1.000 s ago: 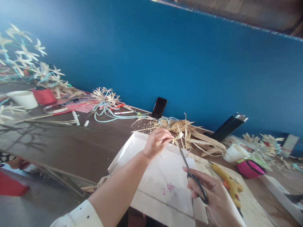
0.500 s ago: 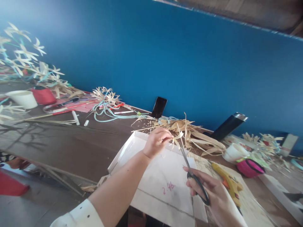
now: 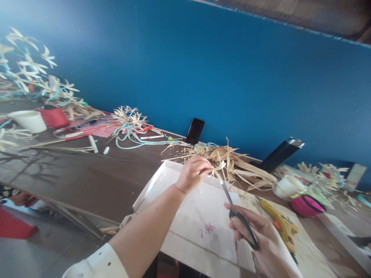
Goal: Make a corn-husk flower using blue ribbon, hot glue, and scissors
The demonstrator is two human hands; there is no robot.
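Note:
My left hand (image 3: pixel 193 173) pinches a small bundle of pale dried husk strips (image 3: pixel 218 166) above a white cardboard box lid (image 3: pixel 199 216) marked "2.46". My right hand (image 3: pixel 262 241) is closed round the black handles of a pair of scissors (image 3: pixel 236 210), whose blades point up to the strips at my left fingertips. A heap of loose dried husk (image 3: pixel 240 164) lies on the brown table (image 3: pixel 87 173) just behind the lid.
A yellow glue gun (image 3: pixel 279 222) lies right of the scissors. A black phone (image 3: pixel 195 131) leans on the blue wall; a black flask (image 3: pixel 282 153), a white cup (image 3: pixel 286 187) and a pink pouch (image 3: pixel 307 204) stand to the right. Husk flowers, a white bowl (image 3: pixel 28 120) and a red container (image 3: pixel 53 116) sit far left.
Almost nothing differs; the scissors' blades have edged slightly at the husk strips while both hands keep their places.

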